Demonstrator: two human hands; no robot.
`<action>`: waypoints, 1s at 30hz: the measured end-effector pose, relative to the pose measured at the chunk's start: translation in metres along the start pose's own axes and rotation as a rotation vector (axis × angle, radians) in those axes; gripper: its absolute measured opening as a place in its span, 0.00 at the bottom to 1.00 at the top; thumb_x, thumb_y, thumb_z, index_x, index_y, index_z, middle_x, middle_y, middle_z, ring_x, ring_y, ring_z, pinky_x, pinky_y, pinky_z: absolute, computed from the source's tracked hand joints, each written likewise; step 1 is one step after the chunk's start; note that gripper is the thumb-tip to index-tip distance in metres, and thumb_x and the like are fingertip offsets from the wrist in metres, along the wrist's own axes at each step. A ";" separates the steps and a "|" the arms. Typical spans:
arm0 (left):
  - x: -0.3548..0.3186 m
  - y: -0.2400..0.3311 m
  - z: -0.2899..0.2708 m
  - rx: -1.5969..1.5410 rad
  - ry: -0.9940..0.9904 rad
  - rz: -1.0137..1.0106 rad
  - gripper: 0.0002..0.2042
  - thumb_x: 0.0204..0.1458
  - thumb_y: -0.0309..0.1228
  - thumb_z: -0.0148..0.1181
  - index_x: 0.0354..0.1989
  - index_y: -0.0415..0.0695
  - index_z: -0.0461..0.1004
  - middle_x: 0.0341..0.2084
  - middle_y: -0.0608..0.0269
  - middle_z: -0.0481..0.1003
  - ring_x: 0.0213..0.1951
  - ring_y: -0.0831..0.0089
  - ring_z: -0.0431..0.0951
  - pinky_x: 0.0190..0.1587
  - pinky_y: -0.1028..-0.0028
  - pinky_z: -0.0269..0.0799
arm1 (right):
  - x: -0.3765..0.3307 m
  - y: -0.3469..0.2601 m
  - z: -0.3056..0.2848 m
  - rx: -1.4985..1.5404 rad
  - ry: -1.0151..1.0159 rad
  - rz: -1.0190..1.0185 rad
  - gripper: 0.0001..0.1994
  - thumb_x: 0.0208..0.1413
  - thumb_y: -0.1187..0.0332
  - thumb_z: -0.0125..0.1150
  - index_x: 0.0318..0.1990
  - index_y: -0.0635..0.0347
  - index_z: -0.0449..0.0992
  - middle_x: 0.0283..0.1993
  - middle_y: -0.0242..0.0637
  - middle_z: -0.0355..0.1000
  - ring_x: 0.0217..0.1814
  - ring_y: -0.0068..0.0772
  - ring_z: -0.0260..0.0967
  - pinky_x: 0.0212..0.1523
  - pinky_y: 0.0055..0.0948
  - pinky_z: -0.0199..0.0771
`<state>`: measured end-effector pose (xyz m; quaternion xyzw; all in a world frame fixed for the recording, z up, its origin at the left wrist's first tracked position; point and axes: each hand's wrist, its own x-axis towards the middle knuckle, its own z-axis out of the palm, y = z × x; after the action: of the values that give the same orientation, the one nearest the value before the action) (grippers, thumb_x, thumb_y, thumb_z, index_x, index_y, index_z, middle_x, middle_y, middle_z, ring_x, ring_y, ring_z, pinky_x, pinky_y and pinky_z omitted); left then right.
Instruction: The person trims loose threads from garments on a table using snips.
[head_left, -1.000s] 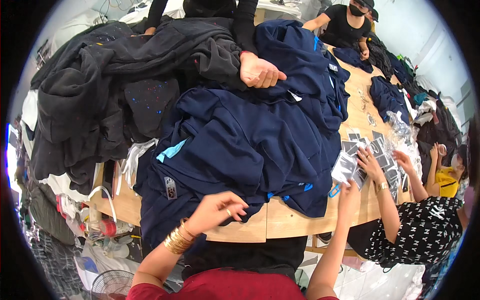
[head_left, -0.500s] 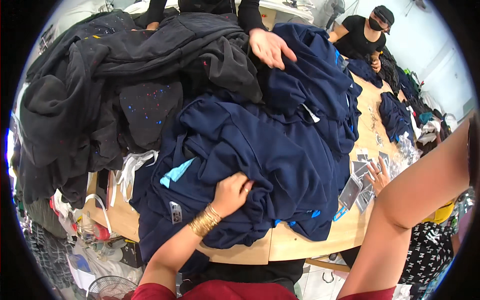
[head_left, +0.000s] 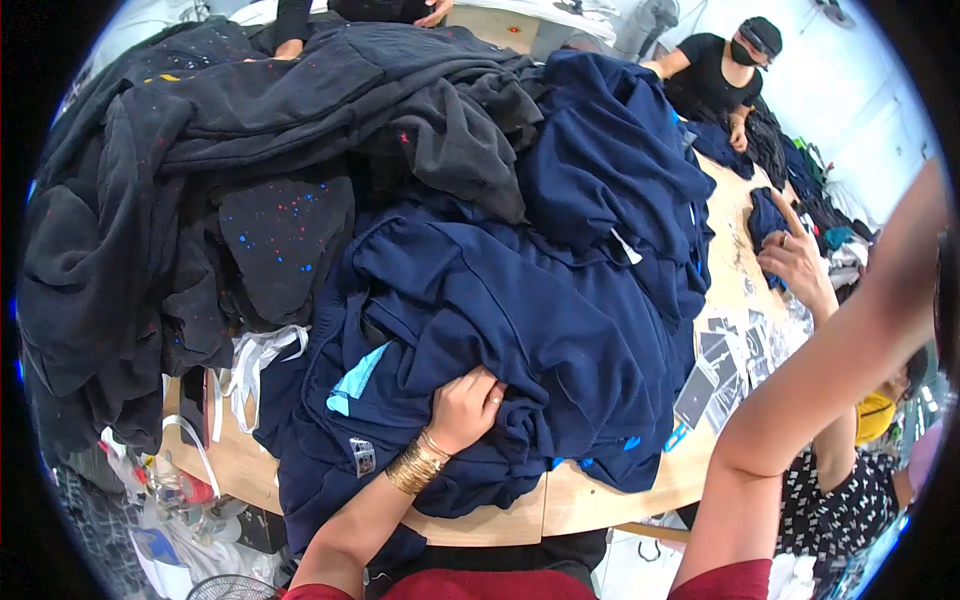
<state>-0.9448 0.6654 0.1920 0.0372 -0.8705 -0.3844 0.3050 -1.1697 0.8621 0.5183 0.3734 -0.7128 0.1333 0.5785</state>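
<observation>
- Evidently your left hand (head_left: 467,410) grips the navy garment (head_left: 570,340), mid-frame, perhaps steadying its folds on the counter (head_left: 600,510).
- Your right hand is out of view; I cannot tell its state.

Dark red short-sleeved shirt (head_left: 480,586), left hand (head_left: 466,410) with slim ring (head_left: 495,399), stack of gold-toned bangles (head_left: 414,471) at its wrist

The navy cloth (head_left: 560,340) is lying rumpled across the desk (head_left: 610,508), folds bunching, a light-blue patch (head_left: 358,380) showing at left.
</observation>
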 end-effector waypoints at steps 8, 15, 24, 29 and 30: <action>-0.006 -0.008 -0.004 0.038 0.035 -0.038 0.05 0.46 0.26 0.56 0.32 0.42 0.71 0.24 0.54 0.72 0.26 0.54 0.72 0.28 0.64 0.68 | -0.134 -0.158 -0.045 0.921 -0.604 0.736 0.29 0.61 0.58 0.42 0.64 0.66 0.48 0.68 0.48 0.46 0.71 0.41 0.39 0.68 0.34 0.35; 0.003 0.020 -0.015 -0.262 -0.013 -0.229 0.04 0.52 0.26 0.55 0.30 0.38 0.71 0.21 0.63 0.71 0.22 0.75 0.71 0.26 0.78 0.66 | -0.272 -0.162 -0.133 0.745 -0.886 0.882 0.22 0.53 0.69 0.54 0.56 0.62 0.62 0.58 0.46 0.60 0.63 0.40 0.55 0.61 0.32 0.53; -0.044 0.090 -0.070 -0.548 -0.132 -0.424 0.05 0.55 0.25 0.51 0.36 0.37 0.72 0.25 0.67 0.72 0.27 0.84 0.71 0.31 0.85 0.67 | -0.379 -0.056 -0.119 0.138 -0.819 1.137 0.18 0.52 0.65 0.55 0.50 0.62 0.67 0.41 0.50 0.66 0.39 0.48 0.68 0.40 0.41 0.67; -0.048 0.100 -0.112 -0.483 0.024 -0.434 0.06 0.55 0.26 0.51 0.36 0.38 0.72 0.23 0.67 0.73 0.26 0.84 0.71 0.30 0.85 0.66 | -0.386 -0.049 -0.100 -0.050 -0.791 1.032 0.25 0.50 0.64 0.55 0.56 0.56 0.59 0.44 0.53 0.67 0.44 0.55 0.67 0.41 0.45 0.67; -0.050 0.098 -0.124 -0.462 0.067 -0.444 0.06 0.55 0.26 0.51 0.36 0.38 0.72 0.23 0.67 0.73 0.26 0.85 0.71 0.30 0.85 0.66 | -0.386 -0.046 -0.101 -0.036 -0.825 1.044 0.26 0.49 0.66 0.55 0.57 0.55 0.58 0.44 0.54 0.67 0.44 0.56 0.67 0.42 0.45 0.67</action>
<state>-0.8184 0.6690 0.2987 0.1685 -0.7204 -0.6275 0.2428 -1.0450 1.0393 0.1796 -0.0100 -0.9651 0.2303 0.1241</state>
